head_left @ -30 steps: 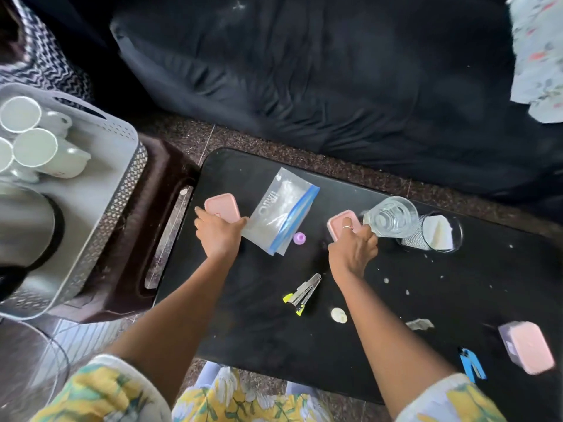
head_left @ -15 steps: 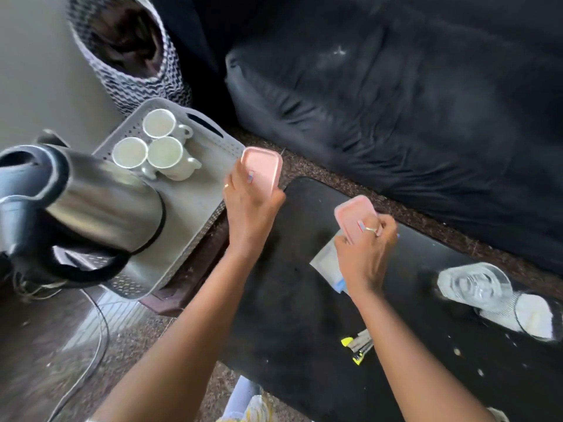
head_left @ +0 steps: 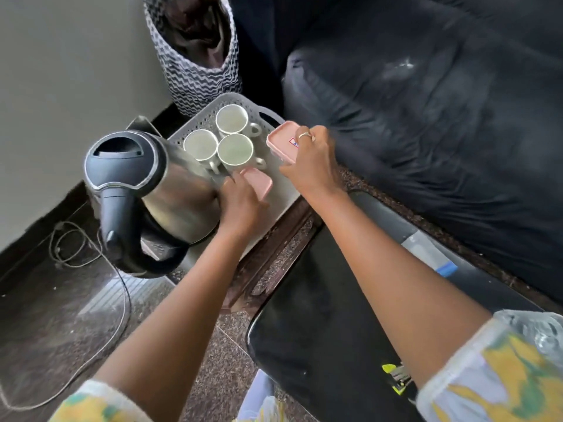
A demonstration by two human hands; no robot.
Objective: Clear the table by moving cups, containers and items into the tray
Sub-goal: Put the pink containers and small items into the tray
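Observation:
A grey perforated tray (head_left: 288,190) holds three white cups (head_left: 235,149) and a steel kettle (head_left: 158,190). My left hand (head_left: 240,205) grips a pink container (head_left: 259,181) low inside the tray, beside the kettle and just in front of the cups. My right hand (head_left: 310,164) holds a second pink container (head_left: 281,141) with a red and blue label, over the tray's right rim. The black table (head_left: 320,330) lies below my right forearm.
A zip bag (head_left: 432,254) with a blue strip lies on the table's far side. A yellow clip (head_left: 396,376) and a clear glass (head_left: 542,333) show near my right sleeve. A dark sofa fills the right. A patterned basket (head_left: 198,65) stands behind the tray; a cable trails on the floor.
Both hands lifted the pink containers off the table and carried them left to the tray. The left one has dropped down inside the tray; the view has swung left.

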